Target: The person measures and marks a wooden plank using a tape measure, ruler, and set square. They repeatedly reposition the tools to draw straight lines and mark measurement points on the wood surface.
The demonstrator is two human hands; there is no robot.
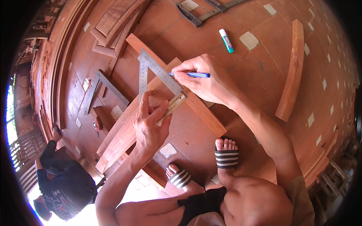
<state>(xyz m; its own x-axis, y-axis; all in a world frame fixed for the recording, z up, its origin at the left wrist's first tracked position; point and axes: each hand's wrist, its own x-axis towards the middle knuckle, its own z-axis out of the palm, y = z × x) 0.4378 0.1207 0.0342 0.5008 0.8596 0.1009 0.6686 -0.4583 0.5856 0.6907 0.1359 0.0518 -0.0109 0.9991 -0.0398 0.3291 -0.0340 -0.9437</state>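
Observation:
My right hand (205, 77) pinches a blue-and-white striped pen (198, 75), its tip at the slanted edge of a metal triangle square (143, 71). The square lies across a narrow wooden strip (205, 116), which crosses over a wider board (122, 132). My left hand (149, 126) is closed around the square's brass-coloured stock (177, 101), with the index finger reaching to the blade's lower corner. Exactly how the fingertips grip the stock is partly hidden.
A glue stick (226, 40), a clamp (203, 15) and a curved wooden piece (292, 71) lie on the tiled floor. To the left are an L-shaped square (109, 88), a red tape measure (97, 124) and stacked frames (113, 26). Another person (66, 184) crouches at lower left.

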